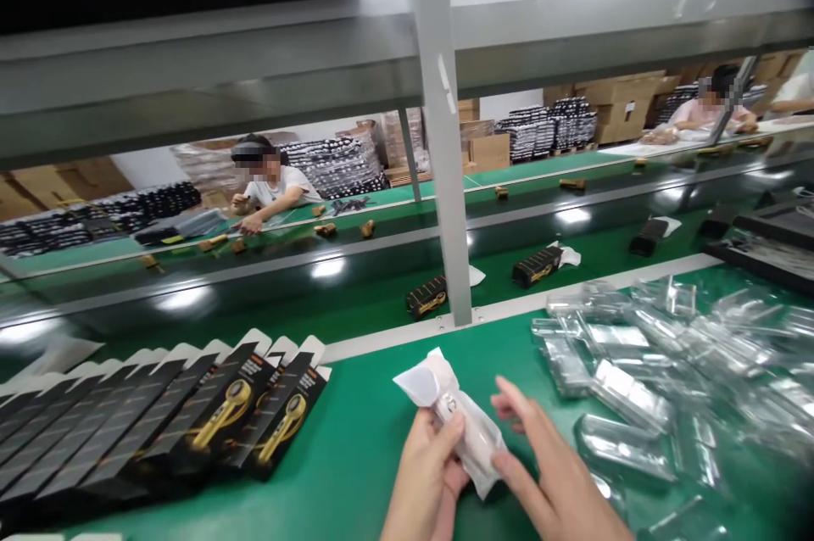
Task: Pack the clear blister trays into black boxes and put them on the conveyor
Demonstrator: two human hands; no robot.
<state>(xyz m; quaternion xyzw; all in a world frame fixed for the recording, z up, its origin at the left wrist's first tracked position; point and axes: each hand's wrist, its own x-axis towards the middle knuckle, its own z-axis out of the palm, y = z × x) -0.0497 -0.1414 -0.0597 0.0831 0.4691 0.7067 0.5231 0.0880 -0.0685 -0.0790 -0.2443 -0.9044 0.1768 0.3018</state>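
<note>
Both my hands hold a white item in a translucent white pouch (454,418) just above the green table (356,431). My left hand (427,473) grips its lower end, with the thumb laid on top of it. My right hand (550,473) pinches the pouch's right side, its upper fingers stretched out behind it. To the left lies a fanned row of flat black cartons (158,418) printed with a gold device. On the right sits a heap of clear plastic blister trays (661,363).
A grey upright post (445,176) stands just beyond the table edge. Behind it a green conveyor (356,295) carries black packed boxes (427,297). Across the line two other people (270,185) work at benches, with stacked cartons (620,104) behind them.
</note>
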